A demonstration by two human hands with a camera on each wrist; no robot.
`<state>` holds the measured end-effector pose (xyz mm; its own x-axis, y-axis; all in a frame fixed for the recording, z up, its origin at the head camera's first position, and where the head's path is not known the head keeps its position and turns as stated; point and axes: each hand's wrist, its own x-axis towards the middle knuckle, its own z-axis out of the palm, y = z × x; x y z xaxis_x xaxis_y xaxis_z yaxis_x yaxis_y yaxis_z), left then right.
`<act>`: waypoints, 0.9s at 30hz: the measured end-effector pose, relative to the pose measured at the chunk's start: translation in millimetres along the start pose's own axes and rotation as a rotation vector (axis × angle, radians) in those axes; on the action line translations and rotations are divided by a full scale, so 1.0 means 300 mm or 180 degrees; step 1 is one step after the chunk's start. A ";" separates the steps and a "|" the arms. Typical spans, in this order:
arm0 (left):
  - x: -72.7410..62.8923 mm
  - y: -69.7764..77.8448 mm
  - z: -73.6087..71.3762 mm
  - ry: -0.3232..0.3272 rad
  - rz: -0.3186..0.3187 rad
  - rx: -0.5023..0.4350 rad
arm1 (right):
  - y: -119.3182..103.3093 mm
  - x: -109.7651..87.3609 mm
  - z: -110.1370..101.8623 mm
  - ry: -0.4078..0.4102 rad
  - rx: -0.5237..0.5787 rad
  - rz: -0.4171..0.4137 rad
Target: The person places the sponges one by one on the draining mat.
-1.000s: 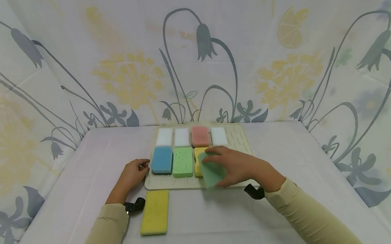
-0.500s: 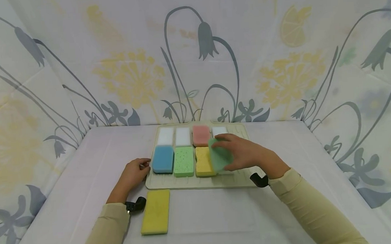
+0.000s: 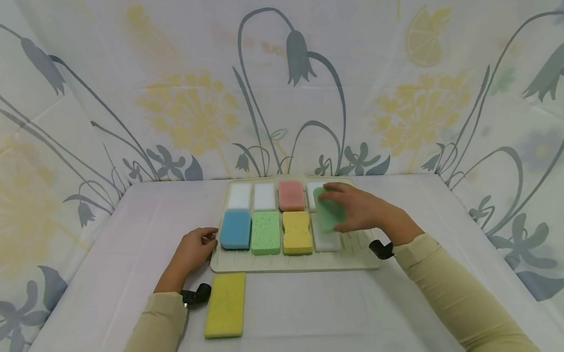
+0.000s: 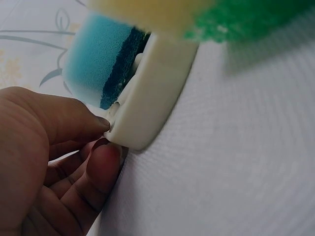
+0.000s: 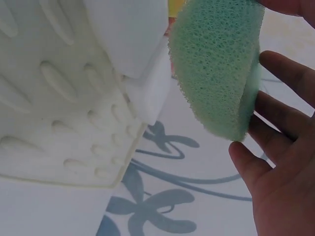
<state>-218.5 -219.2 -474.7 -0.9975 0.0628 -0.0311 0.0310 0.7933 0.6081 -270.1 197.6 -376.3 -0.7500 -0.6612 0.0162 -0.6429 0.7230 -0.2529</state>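
Observation:
My right hand (image 3: 357,208) grips a light green open-mesh sponge (image 5: 219,66) between thumb and fingers. It is held up over the right part of a cream ridged mat (image 3: 267,263), overlapping two white sponges in the head view. At the mat's left edge, my left hand (image 3: 193,250) pinches the rim with thumb and finger, as the left wrist view shows. Closest to that hand on the mat is a blue sponge (image 3: 236,230) with a dark scouring layer. Beside it lie a speckled green sponge (image 3: 265,233) and a notched yellow sponge (image 3: 296,233).
The mat's back row holds white sponges (image 3: 264,197) and a pink sponge (image 3: 291,195). A white sponge (image 3: 327,241) lies right of the notched yellow one. In front of the mat, a long yellow sponge (image 3: 225,305) rests on the white cloth near my left wrist. Flowered fabric (image 3: 277,80) hangs behind.
My right hand has carried the green mesh sponge right and away from me, uncovering the notched yellow sponge and part of a white one. The left hand stays at the mat's edge.

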 end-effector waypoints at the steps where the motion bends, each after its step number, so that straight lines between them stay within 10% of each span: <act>1: 0.000 0.000 -0.001 -0.0003 0.0002 0.0004 | 0.010 0.002 0.001 0.0009 0.0012 0.0015; 27: 0.004 -0.008 0.002 -0.0022 -0.0045 -0.0121 | 0.208 0.041 0.040 -0.0041 0.0119 0.0492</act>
<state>-219.6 -220.7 -476.7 -0.9974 0.0561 -0.0454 0.0144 0.7706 0.6372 -317.5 232.4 -403.5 -0.8373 -0.5453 -0.0382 -0.5135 0.8085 -0.2874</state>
